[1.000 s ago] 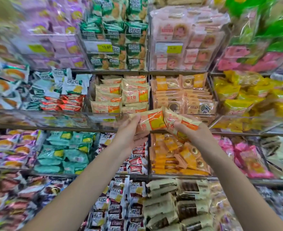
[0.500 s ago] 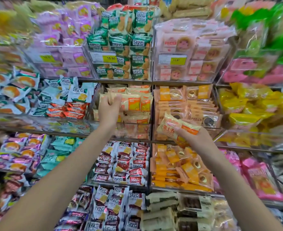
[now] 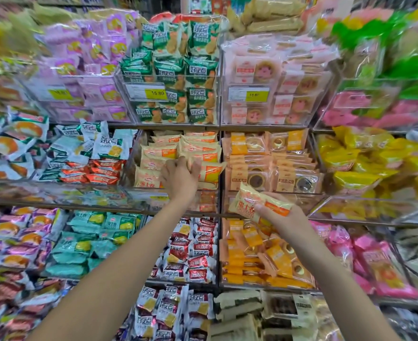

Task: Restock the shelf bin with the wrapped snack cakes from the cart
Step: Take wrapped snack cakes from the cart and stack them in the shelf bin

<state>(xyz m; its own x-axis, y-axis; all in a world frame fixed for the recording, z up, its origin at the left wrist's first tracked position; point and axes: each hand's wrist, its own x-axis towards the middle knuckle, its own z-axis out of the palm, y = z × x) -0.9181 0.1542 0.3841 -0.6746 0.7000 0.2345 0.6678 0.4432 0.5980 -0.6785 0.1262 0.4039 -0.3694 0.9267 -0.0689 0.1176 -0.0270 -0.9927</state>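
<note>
Head view: left hand [image 3: 180,174] is pressing a snack cake [image 3: 209,169] into the shelf bin [image 3: 139,153]; right hand [image 3: 280,212] is gripping another cake [image 3: 257,204] nearby

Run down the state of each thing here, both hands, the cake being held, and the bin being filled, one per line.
Left hand: inside the bin, fingers on a cream-and-orange pack in the stack.
Right hand: outside the bin, fingers closed on a snack cake.
Snack cake: wrapped, tilted, not yet shelved.
Shelf bin: clear-walled, nearly full of matching packs.
</note>
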